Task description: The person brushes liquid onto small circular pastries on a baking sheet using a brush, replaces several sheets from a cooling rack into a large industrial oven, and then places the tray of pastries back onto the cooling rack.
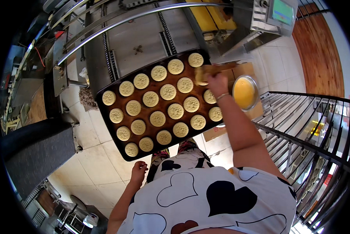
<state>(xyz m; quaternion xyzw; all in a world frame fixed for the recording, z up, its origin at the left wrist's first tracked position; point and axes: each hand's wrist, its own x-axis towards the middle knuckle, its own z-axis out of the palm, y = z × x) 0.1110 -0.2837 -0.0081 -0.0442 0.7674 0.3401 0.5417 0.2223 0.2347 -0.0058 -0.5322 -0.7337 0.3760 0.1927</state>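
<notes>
A dark baking tray (122, 154) carries rows of round, pale mooncakes (168, 92) with raised patterns on top. At the tray's far right corner my right hand (217, 81) is closed around a pastry brush (206, 71). Its bristles lie over one mooncake and partly hide it. The handle points off to the right. My left hand (140, 171) hangs below the tray's near left corner, apart from it, with its fingers curled and nothing visible in them.
A metal bowl of yellow liquid (245, 93) stands right of the tray on cardboard (255, 70). Beyond the tray is a machine with conveyor chains (108, 58) and a curved metal rail (143, 15). A black metal rack (307, 121) rises at the right.
</notes>
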